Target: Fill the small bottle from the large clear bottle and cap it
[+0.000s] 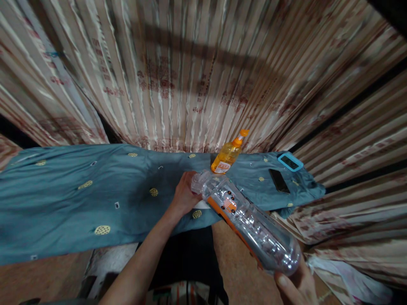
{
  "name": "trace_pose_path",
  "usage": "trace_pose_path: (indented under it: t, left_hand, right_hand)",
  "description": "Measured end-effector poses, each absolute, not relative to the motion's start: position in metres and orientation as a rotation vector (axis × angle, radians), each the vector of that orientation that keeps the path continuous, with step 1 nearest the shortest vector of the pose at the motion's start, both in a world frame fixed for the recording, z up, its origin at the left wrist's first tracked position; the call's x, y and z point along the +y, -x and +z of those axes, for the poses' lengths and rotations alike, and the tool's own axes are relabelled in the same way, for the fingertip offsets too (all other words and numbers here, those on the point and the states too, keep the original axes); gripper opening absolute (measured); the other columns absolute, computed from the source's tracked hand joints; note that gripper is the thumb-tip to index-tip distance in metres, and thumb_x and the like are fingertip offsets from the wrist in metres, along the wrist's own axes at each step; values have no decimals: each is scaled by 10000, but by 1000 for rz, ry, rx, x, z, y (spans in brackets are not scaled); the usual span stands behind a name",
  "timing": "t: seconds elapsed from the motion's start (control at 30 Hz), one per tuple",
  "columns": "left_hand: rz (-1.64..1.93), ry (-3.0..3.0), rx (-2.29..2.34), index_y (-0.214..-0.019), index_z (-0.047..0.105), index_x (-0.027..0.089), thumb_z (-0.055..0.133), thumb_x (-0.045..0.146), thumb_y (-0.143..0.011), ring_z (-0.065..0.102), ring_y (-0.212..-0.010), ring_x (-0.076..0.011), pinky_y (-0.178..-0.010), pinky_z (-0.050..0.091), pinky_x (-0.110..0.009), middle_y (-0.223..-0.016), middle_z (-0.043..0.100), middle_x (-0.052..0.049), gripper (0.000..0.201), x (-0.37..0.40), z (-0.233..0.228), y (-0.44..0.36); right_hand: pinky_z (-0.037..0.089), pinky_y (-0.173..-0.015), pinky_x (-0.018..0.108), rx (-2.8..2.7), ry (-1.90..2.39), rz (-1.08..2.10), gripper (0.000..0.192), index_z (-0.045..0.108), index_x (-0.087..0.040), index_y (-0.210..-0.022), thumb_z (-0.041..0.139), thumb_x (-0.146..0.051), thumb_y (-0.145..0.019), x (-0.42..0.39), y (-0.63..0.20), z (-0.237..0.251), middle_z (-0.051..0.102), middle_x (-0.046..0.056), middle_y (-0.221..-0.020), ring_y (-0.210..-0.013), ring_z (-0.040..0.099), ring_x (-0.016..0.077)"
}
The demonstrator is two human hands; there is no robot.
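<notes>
Clear, orange-printed plastic bottle (254, 224) held aslant: left hand (187, 194) grasps its narrow end, right hand (299, 284) its base; any move likely needs both.

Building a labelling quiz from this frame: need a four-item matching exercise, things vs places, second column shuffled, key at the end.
Things
1. clear plastic bottle with orange markings
2. amber see-through plastic pump bottle
3. flat black rectangular phone
4. teal cloth with yellow printed motifs

Places
A. beside the rectangular device with a light-blue rim
B. spread under 2 and 3
C. held between left hand and right hand
D. just beyond 1's neck end

Pairs: 1-C; 2-D; 3-A; 4-B
</notes>
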State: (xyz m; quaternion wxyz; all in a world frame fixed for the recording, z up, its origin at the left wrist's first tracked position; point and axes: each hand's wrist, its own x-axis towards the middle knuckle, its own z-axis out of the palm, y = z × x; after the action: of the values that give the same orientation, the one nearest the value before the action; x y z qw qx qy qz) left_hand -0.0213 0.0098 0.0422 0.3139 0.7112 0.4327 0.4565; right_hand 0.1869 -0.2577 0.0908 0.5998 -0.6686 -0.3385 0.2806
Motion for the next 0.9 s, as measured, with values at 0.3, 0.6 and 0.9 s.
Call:
trace_pose_path:
  t: [0.3,0.6,0.9]
  left_hand:
    - [1208,-1921,1162,-1151,673,220,955,232,-690,764,-1106,-310,-997,647,-472,-1146,752,-80,540,10,40,21]
    - [1228,-1957,1157,-1145,676,236,949,245,-699,759,-1071,-295,-958,653,-451,-1116,759,-68,523,11,39,19]
    - [1213,-1955,1160,-1156,674,229,945,248,-696,755,-1070,-305,-969,644,-465,-1121,752,-76,534,12,36,19]
  right_hand:
    - [513,-1179,389,-701,1537,667,895,675,-241,-1489,941,-692,-763,-255,-184,92,741,134,-1516,-1473,644,392]
    - [412,-1265,455,-620,1596,657,955,641,-248,-1507,900,-754,-739,-260,-189,84,732,148,-1510,-1542,556,422]
    - [512,-1154,382,-690,1554,652,877,633,-284,-1493,926,-684,-770,-255,-185,93,746,108,-1505,-1458,646,374]
